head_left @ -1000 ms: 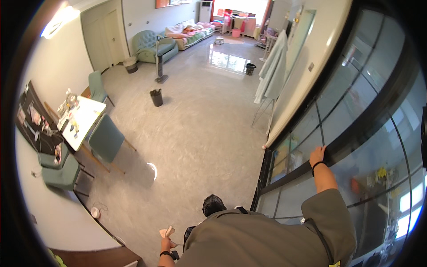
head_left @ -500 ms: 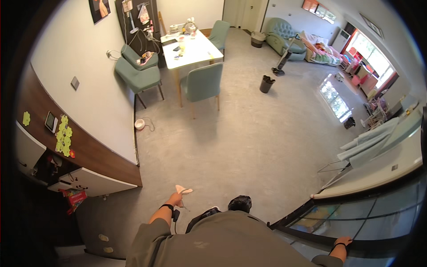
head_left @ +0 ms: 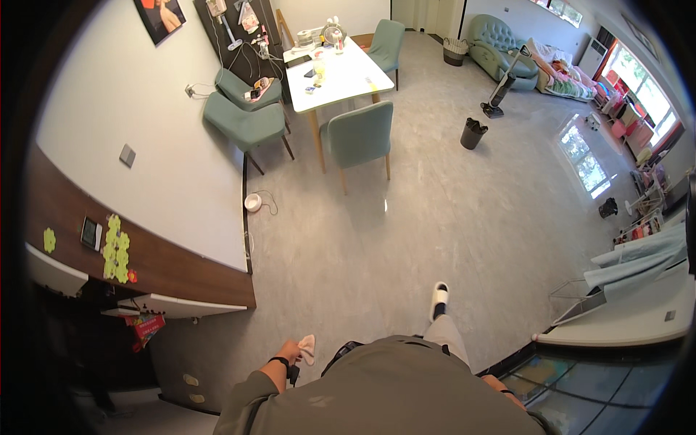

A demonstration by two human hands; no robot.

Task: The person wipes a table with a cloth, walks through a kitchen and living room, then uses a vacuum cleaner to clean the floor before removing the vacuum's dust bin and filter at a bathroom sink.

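Gone from the dark frame of the glass door (head_left: 591, 384), the right hand (head_left: 494, 382) now sits close to the person's right side, and a foot in a white shoe (head_left: 440, 296) shows ahead where half a second ago I saw only floor (head_left: 326, 254). Just left of the body, near, I see a pale pink cloth (head_left: 307, 350), its loose end sticking out to the right of the left hand (head_left: 290, 351), which is closed around it. Whether the right hand grips anything I cannot tell; the fingers are not clear beside the olive shirt (head_left: 377, 391). Near left, a brown cabinet (head_left: 196, 268) has white doors, one ajar. Farther off on the left, green chairs (head_left: 360, 134) surround a white tabletop (head_left: 339, 83) carrying small items. Right of them, farther out, a black bin (head_left: 473, 135) stands near an upright floor cleaner (head_left: 502, 90), with a tufted green sofa (head_left: 500, 49) beyond. On the right, pale blue fabric (head_left: 638, 261) hangs over a rack.
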